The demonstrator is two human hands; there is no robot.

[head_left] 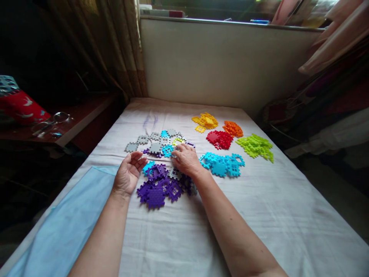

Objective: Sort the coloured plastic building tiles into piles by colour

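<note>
My left hand [130,172] is open, palm turned inward, at the left edge of the mixed pieces, with nothing in it. My right hand [186,158] reaches over the middle of the mix, fingers bent down beside a yellow-green frame piece [178,142] and a blue piece [167,151]; what its fingertips hold, if anything, is hidden. Grey notched tiles [155,147] lie beyond my hands. Nearer to me is a heap of purple pieces [156,197]. Right of my right hand lies a pile of blue pieces [219,168].
Yellow [208,120], orange [233,129], red [219,139] and lime green [256,147] piles lie at the back right of the cloth-covered surface [259,215]. A light blue cloth [72,219] lies at the left. Glasses [52,123] rest on a side table.
</note>
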